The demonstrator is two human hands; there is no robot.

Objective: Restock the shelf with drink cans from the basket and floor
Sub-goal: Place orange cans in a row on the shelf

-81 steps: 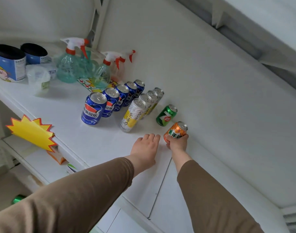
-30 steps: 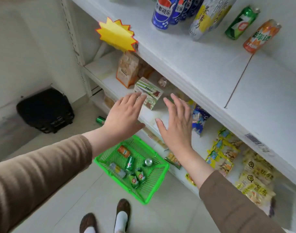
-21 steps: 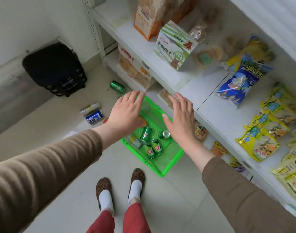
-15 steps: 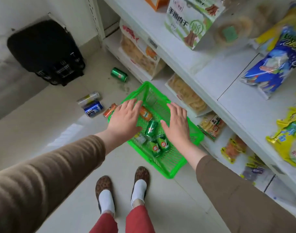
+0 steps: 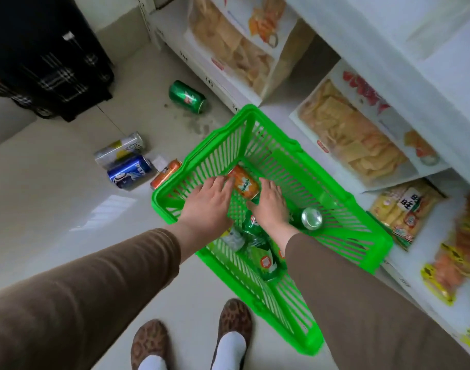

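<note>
Orange can lies in the green basket on the floor; left hand and right hand flank it, fingers extended, touching its sides.

Both arms wear long brown sleeves; 2 leopard-print slippers over white socks stand beside the green basket.

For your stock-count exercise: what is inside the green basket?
In the basket: an orange can, green cans, one silver-topped can. Both hands cover more.
</note>
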